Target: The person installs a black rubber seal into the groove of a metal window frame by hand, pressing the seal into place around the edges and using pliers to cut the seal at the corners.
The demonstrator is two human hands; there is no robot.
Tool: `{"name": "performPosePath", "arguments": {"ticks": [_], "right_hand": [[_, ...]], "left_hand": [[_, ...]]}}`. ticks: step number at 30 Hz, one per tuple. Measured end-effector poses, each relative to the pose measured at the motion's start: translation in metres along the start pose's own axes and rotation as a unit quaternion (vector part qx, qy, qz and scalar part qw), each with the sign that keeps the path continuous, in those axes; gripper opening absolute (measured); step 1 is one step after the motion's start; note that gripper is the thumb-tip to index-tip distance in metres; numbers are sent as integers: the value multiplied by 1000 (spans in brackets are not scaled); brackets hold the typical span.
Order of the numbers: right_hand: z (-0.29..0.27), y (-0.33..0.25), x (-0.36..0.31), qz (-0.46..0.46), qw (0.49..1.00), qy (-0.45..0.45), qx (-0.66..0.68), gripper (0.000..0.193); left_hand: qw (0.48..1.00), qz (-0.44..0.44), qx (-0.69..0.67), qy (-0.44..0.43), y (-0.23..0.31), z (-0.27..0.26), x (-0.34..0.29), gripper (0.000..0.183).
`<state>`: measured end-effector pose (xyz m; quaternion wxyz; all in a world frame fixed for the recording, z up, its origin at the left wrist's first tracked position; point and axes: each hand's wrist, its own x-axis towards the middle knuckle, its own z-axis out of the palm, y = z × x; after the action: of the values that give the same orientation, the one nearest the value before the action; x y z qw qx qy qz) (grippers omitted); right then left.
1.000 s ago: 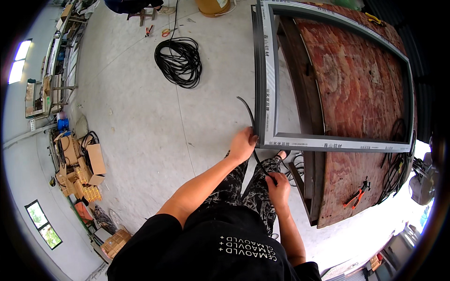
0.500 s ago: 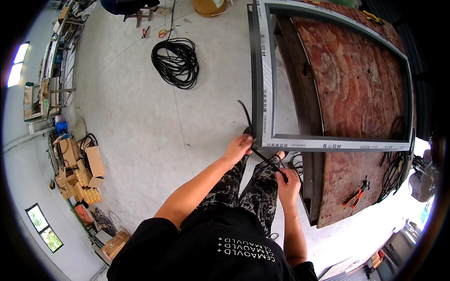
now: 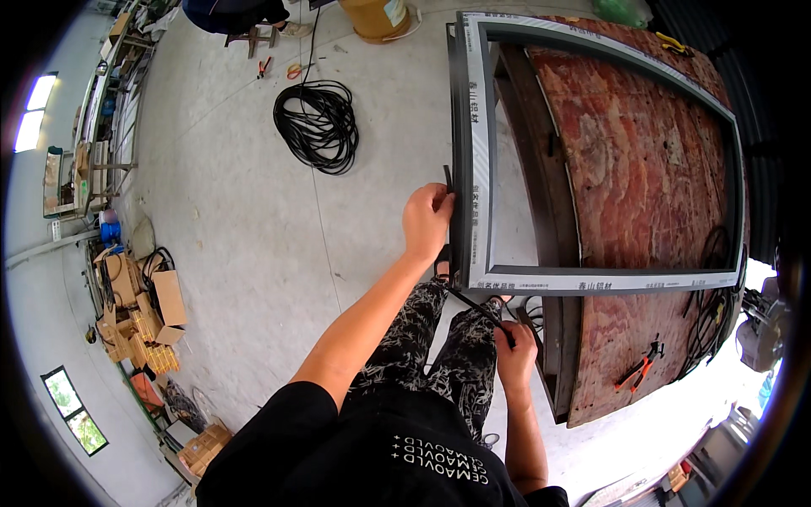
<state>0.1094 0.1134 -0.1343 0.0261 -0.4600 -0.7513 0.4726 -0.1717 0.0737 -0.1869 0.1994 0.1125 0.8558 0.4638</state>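
A grey window frame (image 3: 478, 152) with printed protective film lies flat on a red-brown wooden board. At its left side, my left hand (image 3: 428, 221) pinches a black rubber strip (image 3: 475, 306), pressing it against the frame's outer edge. A short free end of the strip sticks up beyond the fingers. Below the frame's near left corner, the strip slants down to my right hand (image 3: 516, 355), which is closed around it. Part of the strip between the hands is hidden along the frame's side.
Orange-handled pliers (image 3: 642, 367) rest on the wooden board (image 3: 621, 338), with black strips (image 3: 708, 317) hanging at its right. Coiled black strip (image 3: 317, 127) lies on the floor near scissors (image 3: 294, 71) and a yellow bucket (image 3: 378, 21). Cardboard boxes (image 3: 139, 296) stand left. Another person's legs show at top.
My left hand has moved away from me along the frame's left edge. More of the strip now lies against that side. My right hand has dropped slightly, still gripping the strip.
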Motion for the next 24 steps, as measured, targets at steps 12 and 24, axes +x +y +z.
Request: {"name": "performPosePath", "arguments": {"ticks": [12,24], "right_hand": [[10,9,-15,2,1000,-10,13,16],[14,14,-14,2,1000,-1,21,14]], "left_hand": [[986,76,134,62,18,12,17,10],[965,-166,9,-205,17,-13,79,16]]}}
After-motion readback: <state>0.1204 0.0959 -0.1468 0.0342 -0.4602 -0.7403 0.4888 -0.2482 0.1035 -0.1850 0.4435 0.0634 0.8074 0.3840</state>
